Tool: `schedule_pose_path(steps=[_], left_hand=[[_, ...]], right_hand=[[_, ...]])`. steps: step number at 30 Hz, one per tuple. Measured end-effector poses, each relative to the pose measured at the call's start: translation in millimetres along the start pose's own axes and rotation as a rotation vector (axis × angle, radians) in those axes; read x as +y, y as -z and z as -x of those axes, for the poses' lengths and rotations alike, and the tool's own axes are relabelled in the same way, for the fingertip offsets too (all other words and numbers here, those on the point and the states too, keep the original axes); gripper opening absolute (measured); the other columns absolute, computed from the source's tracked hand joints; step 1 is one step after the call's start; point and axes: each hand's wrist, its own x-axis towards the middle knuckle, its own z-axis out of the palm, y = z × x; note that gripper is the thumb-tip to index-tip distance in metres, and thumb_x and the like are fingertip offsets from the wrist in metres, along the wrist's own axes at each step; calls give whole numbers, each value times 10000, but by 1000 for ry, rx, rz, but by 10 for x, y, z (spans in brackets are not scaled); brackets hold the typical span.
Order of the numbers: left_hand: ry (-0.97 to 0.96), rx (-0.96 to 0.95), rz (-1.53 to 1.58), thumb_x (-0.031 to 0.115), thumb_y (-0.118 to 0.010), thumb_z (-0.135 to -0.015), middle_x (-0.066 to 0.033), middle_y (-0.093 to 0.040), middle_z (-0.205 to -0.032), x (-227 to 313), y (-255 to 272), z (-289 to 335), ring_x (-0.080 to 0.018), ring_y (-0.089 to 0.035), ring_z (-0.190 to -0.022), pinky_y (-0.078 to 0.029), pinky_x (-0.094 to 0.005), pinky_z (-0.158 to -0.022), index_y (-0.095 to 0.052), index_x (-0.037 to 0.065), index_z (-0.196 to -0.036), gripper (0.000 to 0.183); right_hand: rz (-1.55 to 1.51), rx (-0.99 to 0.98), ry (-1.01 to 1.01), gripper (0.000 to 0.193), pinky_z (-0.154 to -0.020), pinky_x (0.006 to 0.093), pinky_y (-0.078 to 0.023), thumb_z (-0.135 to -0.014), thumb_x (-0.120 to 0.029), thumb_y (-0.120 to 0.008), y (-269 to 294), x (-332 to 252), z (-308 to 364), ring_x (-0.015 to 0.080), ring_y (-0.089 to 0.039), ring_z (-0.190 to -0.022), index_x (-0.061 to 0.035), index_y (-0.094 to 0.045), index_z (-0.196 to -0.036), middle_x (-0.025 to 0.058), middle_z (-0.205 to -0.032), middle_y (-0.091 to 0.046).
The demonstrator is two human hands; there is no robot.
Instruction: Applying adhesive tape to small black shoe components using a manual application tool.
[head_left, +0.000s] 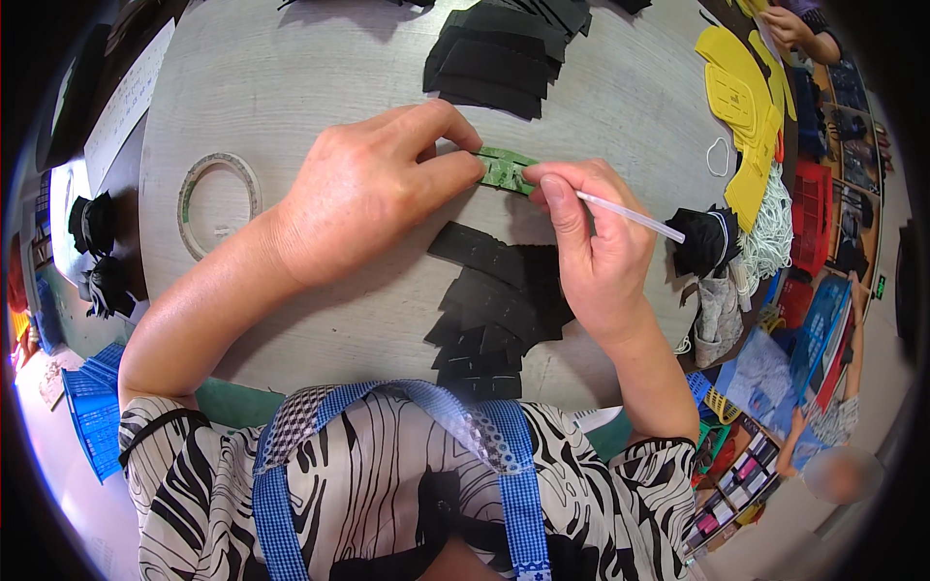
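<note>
A small green slotted strip, like a template (502,168), lies over a black piece at the middle of the table. The thumb and forefinger of my left hand (354,189) are closed on its left end. My right hand (605,242) grips a slim white pen (635,215), its back end sticking out to the right. The fingers hide the pen's tip, which is at the strip's right end. Fanned black cut pieces (494,290) with small pale marks lie between my hands and my body. Another spread of black pieces (489,68) lies beyond the strip.
A tape roll (186,208) lies left of my left forearm. Yellow cut pieces (731,97), white cords (768,232) and a tied black bundle (702,242) line the right edge. Blue baskets (95,412) stand at lower left. Another person's hand (790,27) shows at upper right.
</note>
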Motion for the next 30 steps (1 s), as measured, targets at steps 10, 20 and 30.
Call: schedule_pose_path(steps=[10,20,30], left_hand=[[-1,-17,-23,80,-779,-828,-51,-708,-1097,17,10,15,-226,-725,-853,-602,-354,-694,-760,103,-1060,234],[11,18,-7,49,-763,-800,-45,-690,-1054,49,0,-47,-226,-712,-810,-589,-360,-635,-734,88,-995,201],[-29,-81,86,51,-803,-820,-72,-733,-1090,62,16,-24,-249,-743,-810,-613,-370,-678,-773,105,-1022,211]], right_hand=[[76,-53,84,129,-692,419,-513,-1018,-115,-702,-85,-169,-142,337,-654,-776,-13,-702,-938,134,-858,-683],[108,49,174,90,-706,436,-533,-908,-32,-763,-100,-23,-153,332,-654,-805,-46,-678,-935,115,-852,-656],[-137,31,-219,210,-769,347,-554,-1099,-144,-596,387,21,200,227,-730,-871,-11,-752,-1147,117,-958,-754]])
